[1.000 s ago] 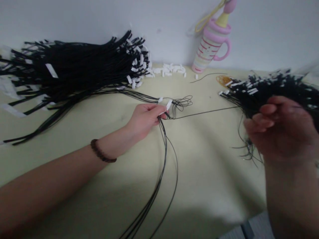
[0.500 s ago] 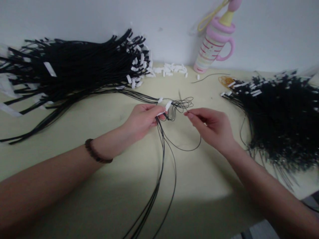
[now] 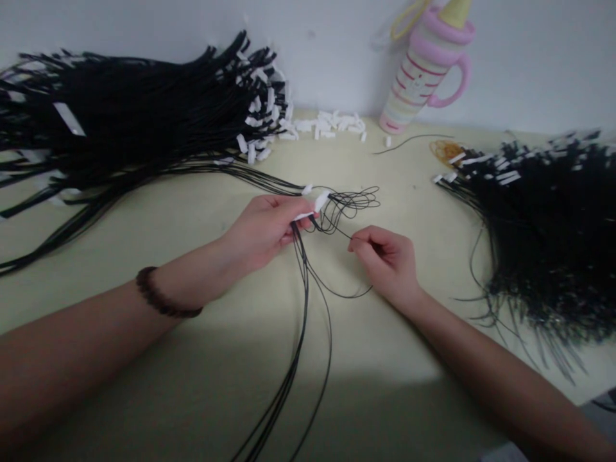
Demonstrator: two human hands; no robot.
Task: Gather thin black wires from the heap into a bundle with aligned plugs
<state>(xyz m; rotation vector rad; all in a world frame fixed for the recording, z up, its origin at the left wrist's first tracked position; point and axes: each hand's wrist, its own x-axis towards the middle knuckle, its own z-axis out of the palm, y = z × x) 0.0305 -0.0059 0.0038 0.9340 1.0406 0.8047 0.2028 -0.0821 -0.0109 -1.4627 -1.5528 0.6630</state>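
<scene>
My left hand [image 3: 269, 228] is closed on a bundle of thin black wires [image 3: 304, 301] with white tags, pinched between thumb and fingers. One white tag [image 3: 321, 201] sticks up at the fingertips. From the grip the wires hang down toward the front, and their other ends form loose loops [image 3: 356, 200] on the right. My right hand [image 3: 385, 260] pinches one single black wire [image 3: 339, 229] between thumb and forefinger, stretched toward the left hand. Another wire curves below and passes behind the right hand.
A large pile of black wires [image 3: 144, 115] with white tags lies at the back left, another wire pile [image 3: 553, 237] at the right. Small white pieces [image 3: 332, 123] lie by the wall. Behind stand a pink striped cup [image 3: 418, 77] and, lower, orange rubber bands [image 3: 445, 151].
My right hand has moved down and slightly left, drawing its wire into a straighter line toward the left hand. The left hand keeps its grip. The view has shifted slightly.
</scene>
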